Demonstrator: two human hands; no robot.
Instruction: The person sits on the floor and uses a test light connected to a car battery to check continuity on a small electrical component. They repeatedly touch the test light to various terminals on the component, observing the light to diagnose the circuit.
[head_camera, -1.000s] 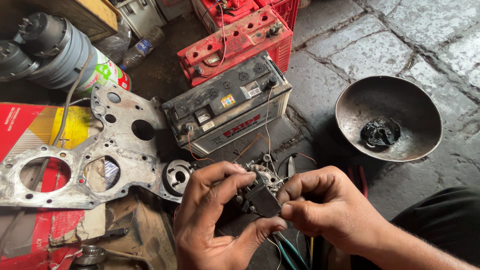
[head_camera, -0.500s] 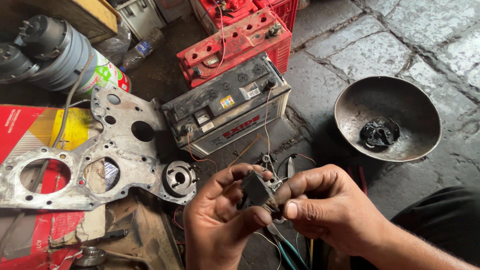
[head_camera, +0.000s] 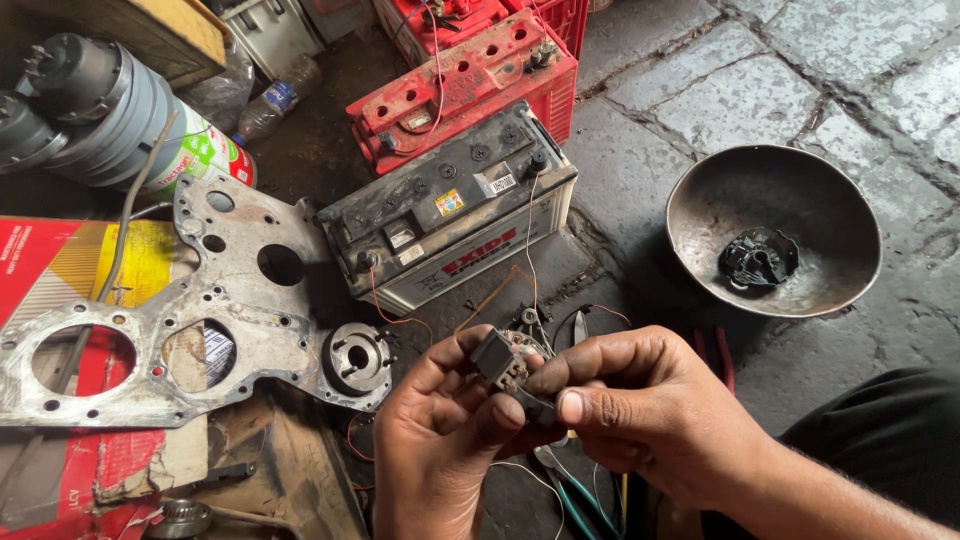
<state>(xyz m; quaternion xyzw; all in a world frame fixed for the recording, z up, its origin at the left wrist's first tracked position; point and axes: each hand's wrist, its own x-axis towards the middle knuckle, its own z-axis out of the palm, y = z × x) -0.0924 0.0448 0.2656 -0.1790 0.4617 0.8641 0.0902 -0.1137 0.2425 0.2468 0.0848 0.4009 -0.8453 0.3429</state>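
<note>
Both my hands hold one small black electrical part (head_camera: 503, 362) with metal terminals, low in the middle of the view. My left hand (head_camera: 435, 450) cups it from below and the left, thumb against its side. My right hand (head_camera: 640, 410) pinches it from the right with thumb and fingers. Thin wires (head_camera: 530, 255) run from near the part up to a grimy black and white battery (head_camera: 450, 215) just beyond my hands.
A red battery (head_camera: 470, 85) stands behind the first one. A dark metal bowl (head_camera: 815, 180) with a black plastic piece (head_camera: 760, 258) sits at the right. A metal engine plate (head_camera: 180, 320), a round flange (head_camera: 357, 357), red cardboard (head_camera: 60, 265) and a grey motor (head_camera: 95, 110) lie at the left. Pliers (head_camera: 575, 495) lie under my hands.
My hands have turned the small part, so its black block now faces up and left. My right thumb has shifted onto its lower side. Nothing else has moved.
</note>
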